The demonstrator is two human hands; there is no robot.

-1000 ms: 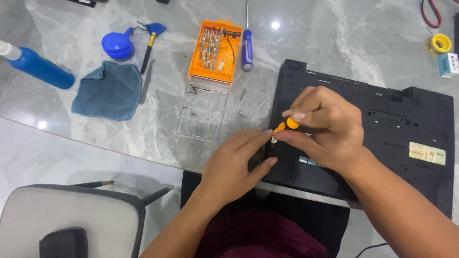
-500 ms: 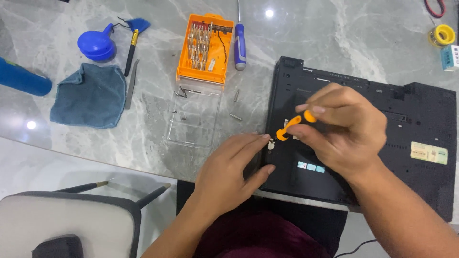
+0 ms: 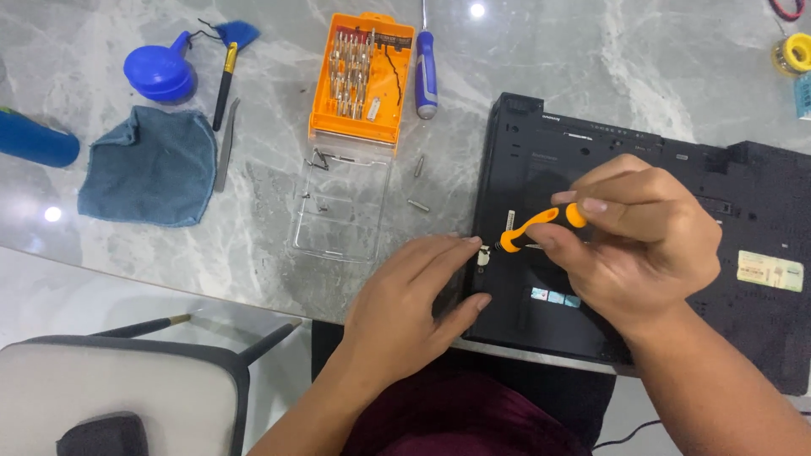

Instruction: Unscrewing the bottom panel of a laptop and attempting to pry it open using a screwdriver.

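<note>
A black laptop [image 3: 743, 215] lies upside down on the grey marble table. My right hand [image 3: 642, 245] grips a small orange-handled screwdriver [image 3: 536, 226], tilted with its tip down at the laptop's left edge. My left hand [image 3: 414, 308] rests against that same edge, index finger and thumb apart, fingertips beside a small white part [image 3: 483, 256] under the screwdriver's tip. It holds nothing that I can see.
An orange bit case [image 3: 359, 80] with its clear lid [image 3: 342, 207] open lies left of the laptop, loose screws [image 3: 417, 204] nearby. A blue-handled screwdriver [image 3: 425, 80], blue cloth [image 3: 150, 166], blue blower [image 3: 160, 72], brush [image 3: 224, 72] and blue bottle [image 3: 34, 143] lie farther left. A chair [image 3: 127, 397] stands below.
The view has shifted slightly. My right hand has tilted the orange screwdriver lower and brought its tip closer to the laptop's left edge; my left hand stays there.
</note>
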